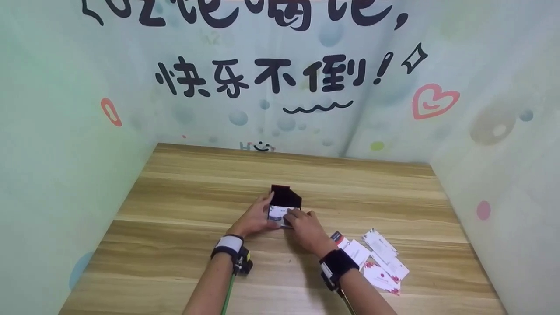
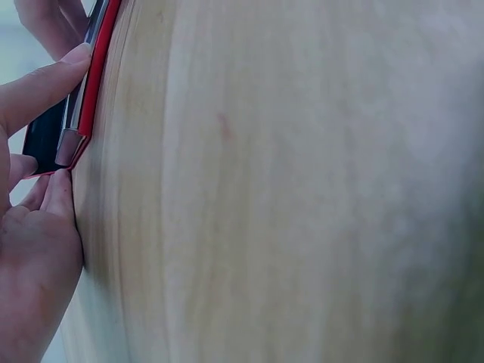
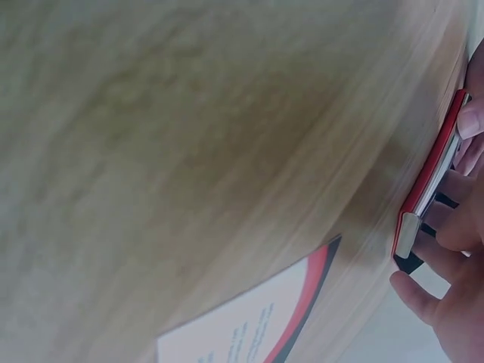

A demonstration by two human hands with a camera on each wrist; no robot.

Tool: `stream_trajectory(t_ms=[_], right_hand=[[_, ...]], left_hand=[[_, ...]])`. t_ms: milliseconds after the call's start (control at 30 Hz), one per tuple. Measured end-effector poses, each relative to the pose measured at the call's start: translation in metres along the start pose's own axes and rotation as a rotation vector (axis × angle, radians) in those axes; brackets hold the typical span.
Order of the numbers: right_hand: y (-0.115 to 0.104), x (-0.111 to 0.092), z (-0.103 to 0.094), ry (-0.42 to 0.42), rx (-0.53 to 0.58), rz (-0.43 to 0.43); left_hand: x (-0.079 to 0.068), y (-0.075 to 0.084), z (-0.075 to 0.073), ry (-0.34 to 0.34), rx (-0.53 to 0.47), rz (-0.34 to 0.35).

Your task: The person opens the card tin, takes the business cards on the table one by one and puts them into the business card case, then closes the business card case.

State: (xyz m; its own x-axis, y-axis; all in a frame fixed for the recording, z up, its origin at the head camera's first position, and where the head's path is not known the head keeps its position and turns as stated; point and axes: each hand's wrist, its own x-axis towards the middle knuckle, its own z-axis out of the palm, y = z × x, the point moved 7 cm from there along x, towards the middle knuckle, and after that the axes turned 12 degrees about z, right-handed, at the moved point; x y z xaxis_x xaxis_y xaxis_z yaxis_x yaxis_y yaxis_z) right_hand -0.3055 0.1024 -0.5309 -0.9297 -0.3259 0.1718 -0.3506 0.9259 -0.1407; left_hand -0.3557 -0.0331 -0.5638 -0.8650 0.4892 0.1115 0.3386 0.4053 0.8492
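A flip-lid business card case (image 1: 285, 196), red outside and black inside, stands with its lid raised near the middle of the table. White printed business cards (image 1: 276, 211) lie in its metal-edged tray. My left hand (image 1: 254, 218) grips the case from the left side, its thumb (image 2: 47, 89) along the near edge and other fingers at the end and underneath. From the right, my right hand (image 1: 308, 227) rests its fingertips on the top card inside the case. In the right wrist view, several fingers (image 3: 442, 255) reach over the case's open side while one stands away from it.
Several loose business cards (image 1: 385, 249) lie spread and overlapping on the wood-grain table (image 1: 197, 192), right of my right wrist. One white card with a red and dark edge (image 3: 280, 310) is close to that wrist. Printed cloth walls (image 1: 262, 127) border the table at back and sides.
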Motion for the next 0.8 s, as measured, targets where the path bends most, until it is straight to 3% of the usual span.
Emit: stream_trajectory(t_ms=[167, 533, 800], right_hand=[[-0.002, -0.004, -0.004, 0.025, -0.001, -0.013], [-0.011, -0.009, -0.004, -0.018, -0.028, 0.012], [-0.012, -0.008, -0.006, -0.039, -0.038, 0.022]], left_hand=[[0.0, 0.001, 0.0, 0.008, 0.005, -0.002], [0.0, 0.001, 0.0, 0.027, -0.071, 0.017], [0.003, 0.002, 0.001, 0.013, -0.057, 0.045]])
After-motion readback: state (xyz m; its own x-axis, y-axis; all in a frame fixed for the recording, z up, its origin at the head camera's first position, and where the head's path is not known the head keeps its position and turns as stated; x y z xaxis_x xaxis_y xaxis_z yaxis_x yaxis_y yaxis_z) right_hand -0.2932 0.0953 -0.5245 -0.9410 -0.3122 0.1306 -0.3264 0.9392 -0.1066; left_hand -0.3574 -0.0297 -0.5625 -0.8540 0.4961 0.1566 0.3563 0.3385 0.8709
